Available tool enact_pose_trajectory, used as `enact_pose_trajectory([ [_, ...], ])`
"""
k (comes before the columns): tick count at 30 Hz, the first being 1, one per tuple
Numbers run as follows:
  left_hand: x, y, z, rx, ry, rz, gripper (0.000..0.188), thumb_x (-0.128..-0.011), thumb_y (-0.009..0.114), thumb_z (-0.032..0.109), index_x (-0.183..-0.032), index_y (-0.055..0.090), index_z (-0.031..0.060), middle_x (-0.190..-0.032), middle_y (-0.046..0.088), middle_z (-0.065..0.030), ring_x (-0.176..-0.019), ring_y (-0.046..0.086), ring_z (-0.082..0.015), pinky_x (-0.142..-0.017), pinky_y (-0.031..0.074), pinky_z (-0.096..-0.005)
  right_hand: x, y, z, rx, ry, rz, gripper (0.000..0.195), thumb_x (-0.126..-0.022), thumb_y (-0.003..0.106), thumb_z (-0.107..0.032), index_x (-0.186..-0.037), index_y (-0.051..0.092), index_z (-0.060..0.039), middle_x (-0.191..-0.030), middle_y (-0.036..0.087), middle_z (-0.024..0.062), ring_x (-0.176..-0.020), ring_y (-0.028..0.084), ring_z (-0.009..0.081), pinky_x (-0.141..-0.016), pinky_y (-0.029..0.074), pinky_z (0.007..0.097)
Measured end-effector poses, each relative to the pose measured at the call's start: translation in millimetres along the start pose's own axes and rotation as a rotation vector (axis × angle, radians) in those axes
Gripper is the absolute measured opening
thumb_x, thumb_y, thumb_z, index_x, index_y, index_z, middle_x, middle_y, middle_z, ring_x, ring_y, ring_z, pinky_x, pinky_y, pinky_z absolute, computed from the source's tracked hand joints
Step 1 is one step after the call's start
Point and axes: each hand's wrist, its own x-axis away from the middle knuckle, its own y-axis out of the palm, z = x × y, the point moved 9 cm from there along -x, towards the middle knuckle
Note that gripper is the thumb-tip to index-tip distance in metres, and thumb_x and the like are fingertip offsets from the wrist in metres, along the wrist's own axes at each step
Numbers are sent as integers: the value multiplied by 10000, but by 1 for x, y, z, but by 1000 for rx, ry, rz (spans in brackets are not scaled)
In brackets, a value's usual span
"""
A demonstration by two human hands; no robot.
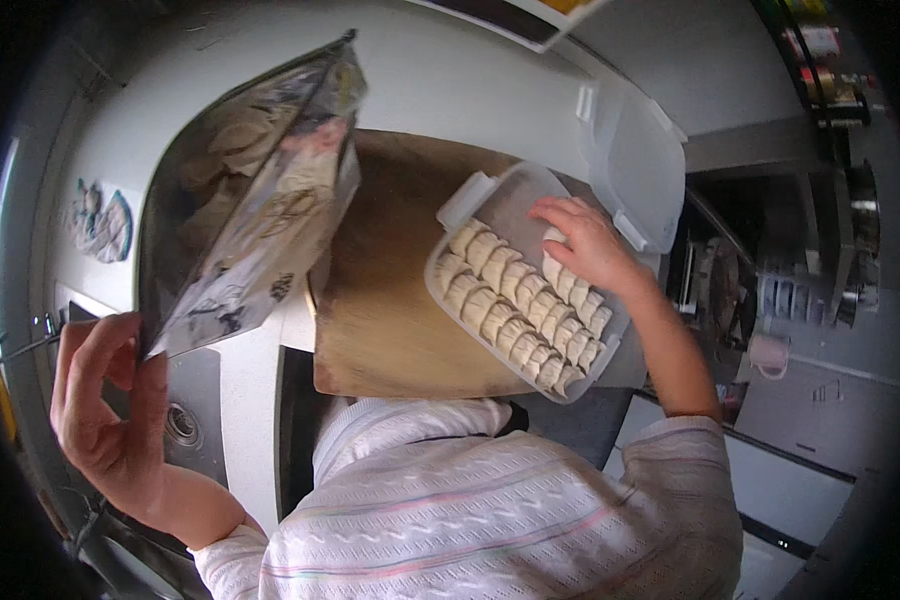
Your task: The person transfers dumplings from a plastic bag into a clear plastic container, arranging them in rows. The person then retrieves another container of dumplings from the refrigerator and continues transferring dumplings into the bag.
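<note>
My left hand (pixel 109 409) pinches the corner of a printed, partly clear plastic bag (pixel 255 217), raised at the left, with pale dumplings visible inside. Over the upper right part of a translucent plastic container (pixel 521 191), my right hand (pixel 581 244) has its fingers around a pale dumpling at the end of a row. Several rows of pleated dumplings (pixel 506 274) lie in the container, overlapping one another. The container rests on a wooden board (pixel 390 300). Beside its far right edge lies a translucent lid (pixel 637 165) with clips.
A crumpled cloth (pixel 101 221) lies on the white counter (pixel 435 82) at the left. Nearer me on that side is a sink with a drain (pixel 184 424). Toward the right are a pink mug (pixel 769 354) and a dark cooktop area.
</note>
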Motion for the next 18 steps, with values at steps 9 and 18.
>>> enact_pose_trajectory([
  [9, 13, -7, -18, 21, 38, 26, 374, -854, 643, -42, -1209, 633, 76, -1143, 647, -88, -978, 646, -158, -838, 499, -259, 14, 9, 23, 107, 110, -290, 397, -749, 714, -131, -1126, 604, -72, -1024, 558, 114, -1024, 551, 312, -851, 465, 409],
  [18, 23, -13, -31, -4, -21, 109, 330, -873, 629, -26, -1186, 644, 77, -1152, 659, -91, -996, 650, -168, -861, 506, -262, 16, 22, 14, 73, -29, -407, 350, -697, 771, -172, -981, 594, -71, -1009, 572, 116, -985, 568, 314, -842, 459, 414],
])
